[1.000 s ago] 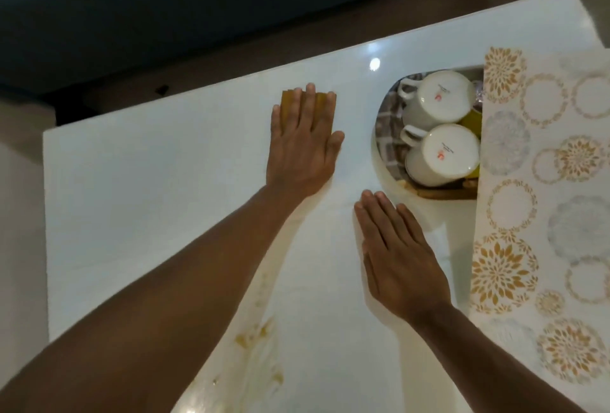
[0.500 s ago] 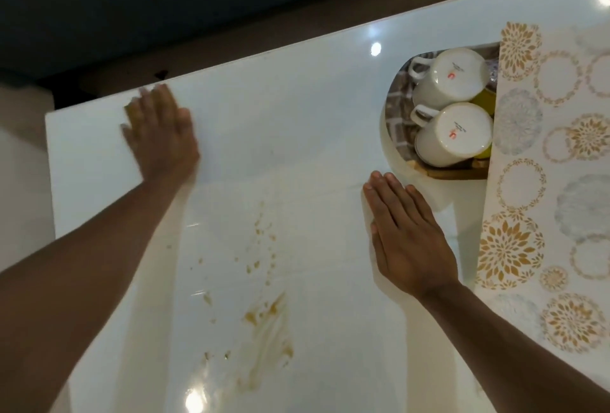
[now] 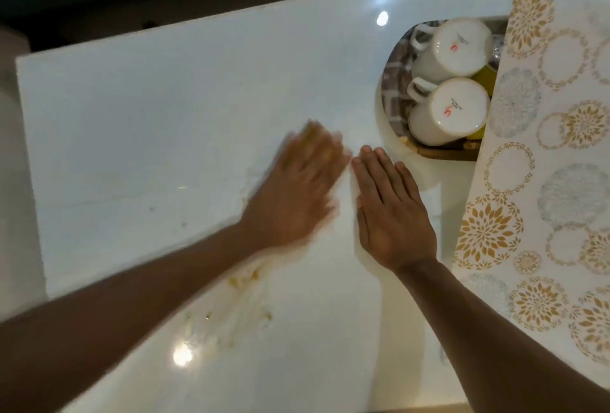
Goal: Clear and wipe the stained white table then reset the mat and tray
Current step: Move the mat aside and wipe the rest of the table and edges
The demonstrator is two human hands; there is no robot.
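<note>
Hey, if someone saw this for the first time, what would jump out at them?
Two hands on a white table: the blurred left hand mid-table, the right hand flat beside it. Yellow-brown stains smear the near part. At right, two upturned white mugs sit beside a gold-patterned mat.

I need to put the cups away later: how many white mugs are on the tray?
2 white ceramic mugs, both upside down: one at the far side, one nearer. The patterned mat covers part of the tray and may hide more.

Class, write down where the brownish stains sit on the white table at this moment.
In the head view, the stains lie on the white table low and left of centre, beside the left forearm, below the left hand.
</note>
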